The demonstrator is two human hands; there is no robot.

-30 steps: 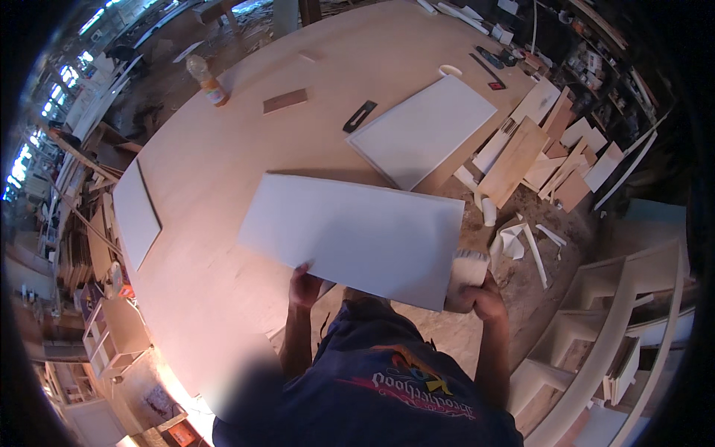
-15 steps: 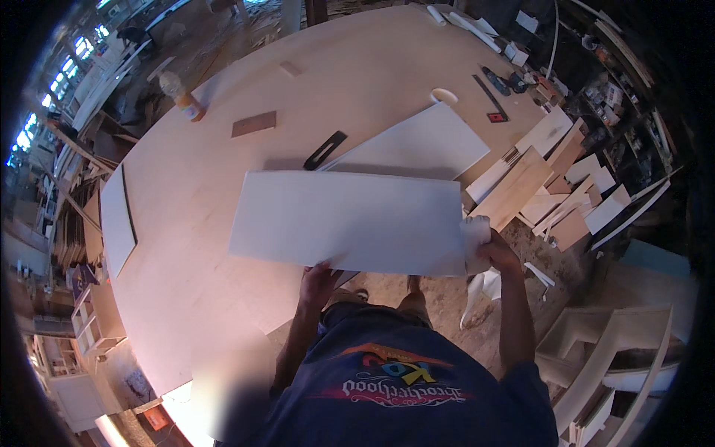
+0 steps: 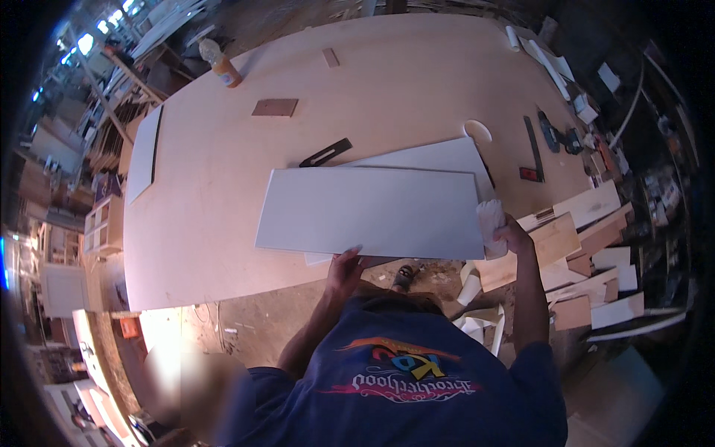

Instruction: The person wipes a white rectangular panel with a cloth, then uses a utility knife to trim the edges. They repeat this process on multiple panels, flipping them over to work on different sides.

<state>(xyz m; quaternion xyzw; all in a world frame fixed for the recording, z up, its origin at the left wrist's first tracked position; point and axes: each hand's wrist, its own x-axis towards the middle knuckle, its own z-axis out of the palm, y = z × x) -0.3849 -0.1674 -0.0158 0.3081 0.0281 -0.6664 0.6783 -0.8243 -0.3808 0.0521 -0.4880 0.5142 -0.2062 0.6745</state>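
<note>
A white rectangular board lies low over the table, overlapping a second white board. My left hand grips its near edge, fingers curled round it. At the board's right end my right hand is closed on a pale pad, held against that edge; whether it is cloth or a block I cannot tell. A black slotted tool lies just beyond the boards.
Back right hold a square, drill, ring and rolls. Farther back are wood blocks and a bottle. A board lies left. Offcuts crowd the right; a foot shows below.
The board and both hands have moved away from my body, farther over the second board, covering more of it. The view has turned, bringing the whole tabletop more level across the picture.
</note>
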